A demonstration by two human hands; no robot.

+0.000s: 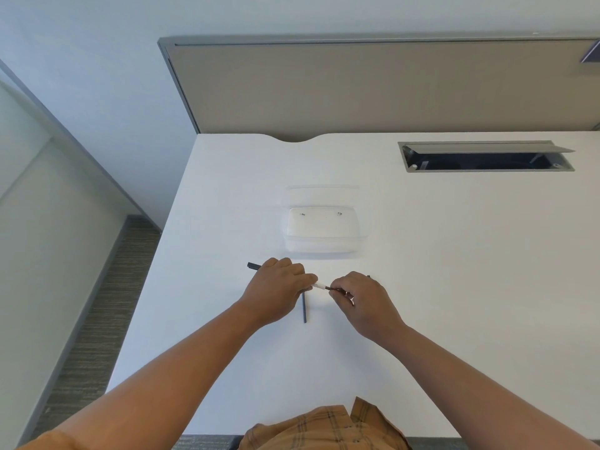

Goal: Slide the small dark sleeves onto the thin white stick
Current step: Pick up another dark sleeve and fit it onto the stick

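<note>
My left hand [279,287] pinches the thin white stick [319,285], whose short bare stretch shows between my two hands above the white desk [454,254]. A dark sleeve end [253,266] sticks out to the left of that hand, in line with the stick. My right hand [357,297] grips a small dark sleeve [334,289] at the stick's right end; whether the sleeve is over the tip is hidden by my fingers. Another dark sleeve [304,308] lies on the desk just below my left hand, pointing toward me.
A clear plastic tray [323,230] sits on the desk just beyond my hands. An open cable hatch [487,157] is set in the desk at the back right. A grey partition [373,86] stands behind the desk. The desk's left edge drops to carpet.
</note>
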